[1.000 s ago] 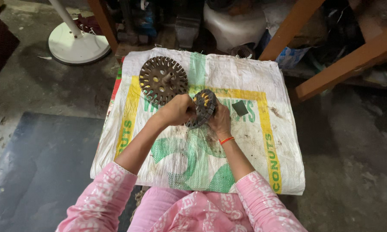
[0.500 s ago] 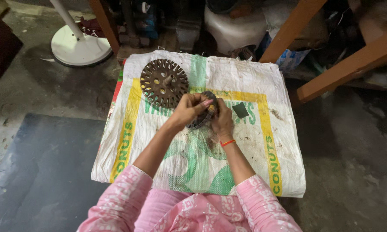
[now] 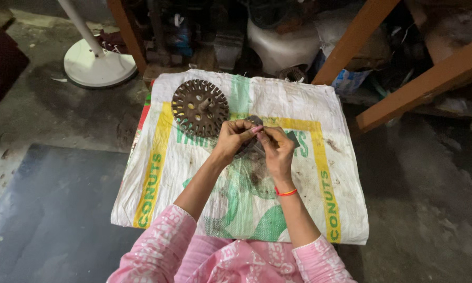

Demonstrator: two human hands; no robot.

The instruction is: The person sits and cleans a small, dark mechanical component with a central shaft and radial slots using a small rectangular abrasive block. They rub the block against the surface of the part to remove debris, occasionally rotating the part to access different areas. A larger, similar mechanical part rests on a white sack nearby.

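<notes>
This is looking like a rough floor-level workshop: a stained woven sack is serving as a work mat on a dusty concrete floor. A rusty slotted metal disc is lying on it, while wooden beams and cluttered parts are crowding behind.

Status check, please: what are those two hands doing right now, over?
Left hand and right hand together, gripping a small dark metal part. Slotted metal disc lies apart on the woven sack. Nothing in the way.
</notes>
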